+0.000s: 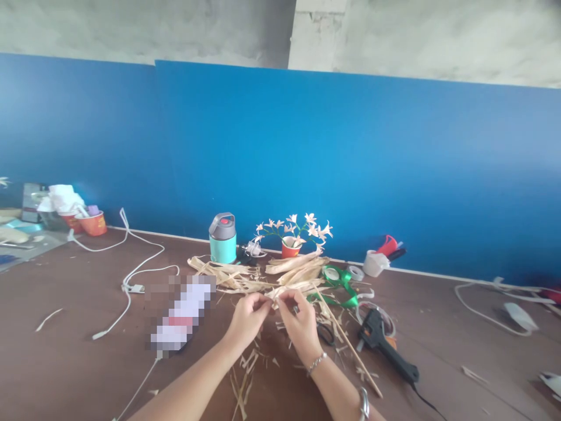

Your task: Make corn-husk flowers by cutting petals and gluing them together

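Note:
My left hand (248, 318) and my right hand (299, 323) meet over the brown table (79, 362), fingers pinched together on a pale dried husk strip (275, 293) between them. A pile of the same dried husk strips (258, 278) lies just beyond my fingers. Small husk scraps (243, 380) litter the table under my wrists. A thin wooden stick (350, 354) lies to the right of my right hand.
A black glue gun (385, 345) lies at the right beside green ribbon (339, 280) and tape rolls. A teal flask (222, 238), a cup of paper flowers (291, 237), a white cup of tools (377, 262), white cables (131, 275) and cups (90, 222) stand along the blue wall.

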Available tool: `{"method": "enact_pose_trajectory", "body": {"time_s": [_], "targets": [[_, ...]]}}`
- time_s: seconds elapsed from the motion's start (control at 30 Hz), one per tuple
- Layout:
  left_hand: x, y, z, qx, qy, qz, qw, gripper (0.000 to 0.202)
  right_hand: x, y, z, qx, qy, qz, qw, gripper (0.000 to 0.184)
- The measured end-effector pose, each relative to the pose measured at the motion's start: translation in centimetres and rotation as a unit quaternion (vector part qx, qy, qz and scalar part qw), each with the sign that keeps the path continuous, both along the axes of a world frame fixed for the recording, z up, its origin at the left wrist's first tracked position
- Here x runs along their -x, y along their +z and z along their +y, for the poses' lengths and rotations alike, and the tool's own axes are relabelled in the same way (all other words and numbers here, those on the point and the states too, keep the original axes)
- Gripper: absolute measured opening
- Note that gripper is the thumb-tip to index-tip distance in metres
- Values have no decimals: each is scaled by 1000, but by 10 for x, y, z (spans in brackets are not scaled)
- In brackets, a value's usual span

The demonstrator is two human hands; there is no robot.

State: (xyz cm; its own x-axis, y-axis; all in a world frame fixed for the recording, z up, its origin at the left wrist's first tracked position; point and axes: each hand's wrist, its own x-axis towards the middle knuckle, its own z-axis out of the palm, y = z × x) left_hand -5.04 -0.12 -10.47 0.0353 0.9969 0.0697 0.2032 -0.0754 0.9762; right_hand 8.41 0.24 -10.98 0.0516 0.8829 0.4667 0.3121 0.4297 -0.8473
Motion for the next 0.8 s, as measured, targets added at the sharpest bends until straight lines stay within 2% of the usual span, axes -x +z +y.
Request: {"method": "enact_pose_trajectory", "body": {"time_s": [0.27, 0.63, 0.8], "targets": [[-1, 2, -1, 5, -6, 1, 1000, 25, -2, -4, 3, 12, 5, -2, 1000, 6], [-1, 2, -1, 2, -10, 2, 1000, 26, -1, 0, 1, 12, 4, 4, 1000, 6], [1, 1, 0, 14, -2, 4, 1000, 26, -2, 0, 1, 44, 39, 36, 998, 10]]}}
